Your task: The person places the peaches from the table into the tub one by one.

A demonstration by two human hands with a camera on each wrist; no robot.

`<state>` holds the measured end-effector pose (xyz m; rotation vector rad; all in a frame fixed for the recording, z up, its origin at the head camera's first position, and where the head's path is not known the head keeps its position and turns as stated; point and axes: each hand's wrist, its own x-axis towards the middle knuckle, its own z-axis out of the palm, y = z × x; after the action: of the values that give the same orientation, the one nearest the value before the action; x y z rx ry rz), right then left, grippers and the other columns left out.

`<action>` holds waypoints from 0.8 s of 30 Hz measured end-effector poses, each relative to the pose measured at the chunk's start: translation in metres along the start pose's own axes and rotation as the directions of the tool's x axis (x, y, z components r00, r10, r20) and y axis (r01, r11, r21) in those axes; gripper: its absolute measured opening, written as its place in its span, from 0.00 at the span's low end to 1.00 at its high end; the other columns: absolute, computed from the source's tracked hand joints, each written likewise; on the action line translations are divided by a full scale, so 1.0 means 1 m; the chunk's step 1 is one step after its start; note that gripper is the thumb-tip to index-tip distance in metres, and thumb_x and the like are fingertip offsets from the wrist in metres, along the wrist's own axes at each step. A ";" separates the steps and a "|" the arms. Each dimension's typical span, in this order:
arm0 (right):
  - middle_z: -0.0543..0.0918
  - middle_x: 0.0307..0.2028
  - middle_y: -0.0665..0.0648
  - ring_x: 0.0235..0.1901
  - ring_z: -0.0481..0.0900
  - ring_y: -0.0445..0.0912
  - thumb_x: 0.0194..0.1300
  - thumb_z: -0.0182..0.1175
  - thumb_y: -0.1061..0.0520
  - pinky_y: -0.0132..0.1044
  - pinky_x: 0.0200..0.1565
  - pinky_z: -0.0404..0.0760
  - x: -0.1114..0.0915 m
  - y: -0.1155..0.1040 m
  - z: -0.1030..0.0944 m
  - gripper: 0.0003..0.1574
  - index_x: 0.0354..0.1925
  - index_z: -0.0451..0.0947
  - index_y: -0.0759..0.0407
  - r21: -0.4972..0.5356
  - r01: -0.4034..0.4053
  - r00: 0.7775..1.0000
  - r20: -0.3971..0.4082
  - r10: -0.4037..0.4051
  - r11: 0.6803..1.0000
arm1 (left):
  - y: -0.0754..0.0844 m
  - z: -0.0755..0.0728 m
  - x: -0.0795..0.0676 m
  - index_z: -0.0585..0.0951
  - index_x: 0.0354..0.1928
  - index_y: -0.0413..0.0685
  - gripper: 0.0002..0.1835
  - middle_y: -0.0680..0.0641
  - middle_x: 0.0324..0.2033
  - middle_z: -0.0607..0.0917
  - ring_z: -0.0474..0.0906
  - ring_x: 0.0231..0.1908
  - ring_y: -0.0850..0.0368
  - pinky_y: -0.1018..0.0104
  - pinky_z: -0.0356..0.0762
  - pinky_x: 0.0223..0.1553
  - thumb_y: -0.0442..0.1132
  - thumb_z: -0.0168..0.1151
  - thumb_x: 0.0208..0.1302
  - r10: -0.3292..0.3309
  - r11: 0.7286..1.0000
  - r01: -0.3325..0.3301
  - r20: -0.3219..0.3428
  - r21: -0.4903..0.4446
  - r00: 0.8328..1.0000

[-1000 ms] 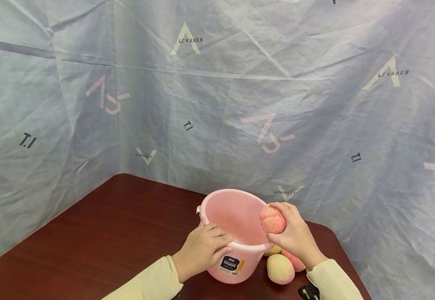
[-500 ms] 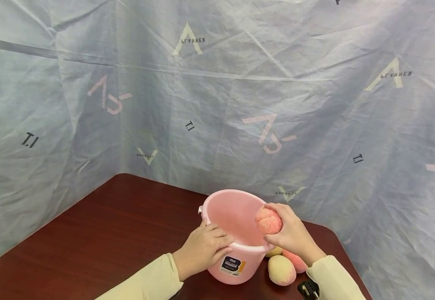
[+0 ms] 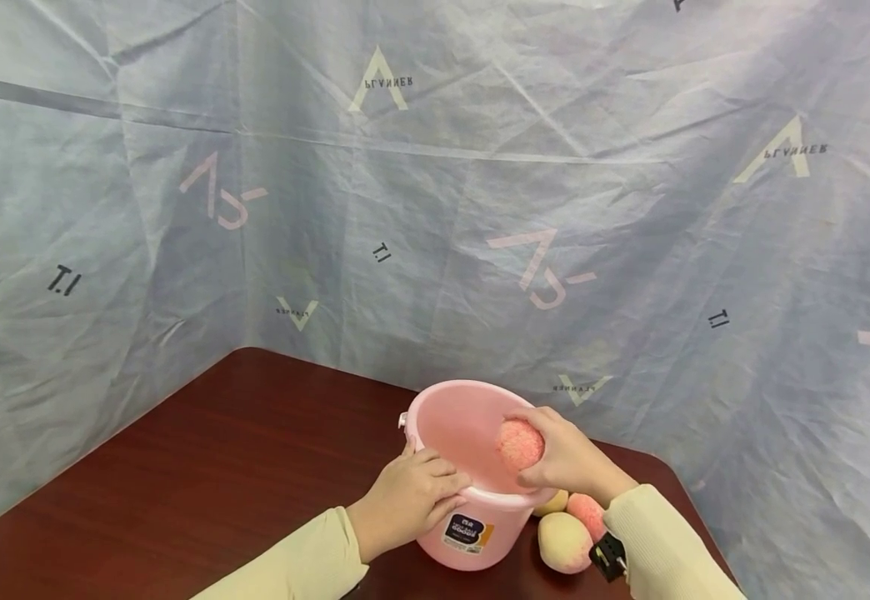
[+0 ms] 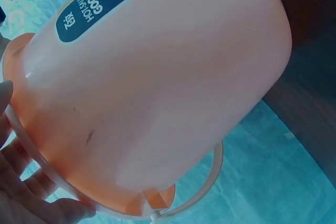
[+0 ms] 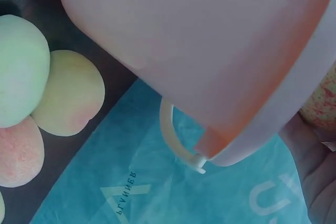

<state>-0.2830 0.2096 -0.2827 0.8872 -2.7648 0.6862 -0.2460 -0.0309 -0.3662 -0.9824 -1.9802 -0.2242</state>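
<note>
A pink plastic bucket (image 3: 508, 527) stands upright on the table. My left hand (image 3: 408, 496) grips its near-left rim, fingers lying over the edge; the left wrist view shows the fingers (image 4: 18, 156) at the rim. A reddish peach (image 3: 521, 444) is held in my right hand (image 3: 566, 454), between thumb and fingers, over the right side of the bucket's mouth. Only part of that peach (image 5: 323, 100) shows past the rim in the right wrist view. The bottom of the bucket is hidden from the head view.
Right of the bucket lie a pale yellow peach (image 3: 564, 543), a pink peach (image 3: 587, 512) and another yellow peach (image 3: 553, 503), partly hidden. The bucket's white handle (image 5: 176, 135) hangs on its far side. A grey printed cloth (image 3: 435, 208) hangs behind the dark red table (image 3: 255, 467).
My right hand has moved left with the peach, from the bucket's right rim to over its mouth. My left hand keeps its place on the rim.
</note>
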 end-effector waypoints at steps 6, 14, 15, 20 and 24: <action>0.76 0.46 0.61 0.39 0.77 0.50 0.33 0.74 0.60 0.44 0.38 0.78 0.008 -0.007 0.001 0.46 0.57 0.75 0.58 -0.037 0.052 0.998 0.024 -0.052 0.998 | 0.000 -0.001 -0.001 0.85 0.37 0.57 0.08 0.59 0.31 0.83 0.76 0.35 0.61 0.50 0.80 0.43 0.48 0.69 0.57 -0.001 1.000 0.001 -0.009 0.002 1.000; 0.73 0.56 0.68 0.43 0.79 0.54 0.35 0.75 0.61 0.48 0.40 0.80 0.022 -0.017 0.006 0.48 0.59 0.73 0.56 -0.058 0.030 0.996 0.087 -0.025 0.998 | -0.001 -0.002 -0.001 0.85 0.36 0.57 0.08 0.58 0.30 0.82 0.75 0.33 0.61 0.46 0.80 0.44 0.48 0.69 0.56 0.004 1.000 -0.004 -0.011 0.008 1.000; 0.73 0.56 0.68 0.42 0.79 0.54 0.34 0.74 0.61 0.48 0.40 0.80 0.023 -0.018 0.005 0.48 0.59 0.73 0.57 -0.062 0.039 0.995 0.098 -0.033 0.997 | -0.001 -0.001 0.000 0.85 0.36 0.57 0.08 0.58 0.30 0.82 0.75 0.33 0.61 0.46 0.80 0.44 0.48 0.69 0.56 0.004 1.000 -0.004 -0.011 0.009 1.000; 0.74 0.54 0.66 0.45 0.78 0.53 0.35 0.74 0.62 0.45 0.44 0.79 0.032 -0.020 0.002 0.44 0.56 0.74 0.60 -0.080 0.139 0.976 0.180 -0.122 0.987 | 0.000 0.000 0.000 0.85 0.36 0.57 0.07 0.58 0.29 0.82 0.74 0.33 0.61 0.46 0.80 0.43 0.49 0.68 0.57 0.008 1.000 -0.008 -0.012 0.011 1.000; 0.77 0.53 0.62 0.47 0.78 0.52 0.35 0.75 0.61 0.44 0.47 0.78 0.039 -0.021 -0.003 0.44 0.56 0.74 0.60 -0.070 0.162 0.957 0.254 -0.139 0.984 | 0.000 -0.001 0.000 0.85 0.36 0.58 0.07 0.59 0.30 0.82 0.75 0.33 0.61 0.50 0.79 0.43 0.49 0.68 0.57 0.004 1.000 -0.004 -0.009 0.010 1.000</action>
<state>-0.3026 0.1756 -0.2612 1.2250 -2.8730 0.4472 -0.2457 -0.0310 -0.3658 -0.9775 -1.9693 -0.2158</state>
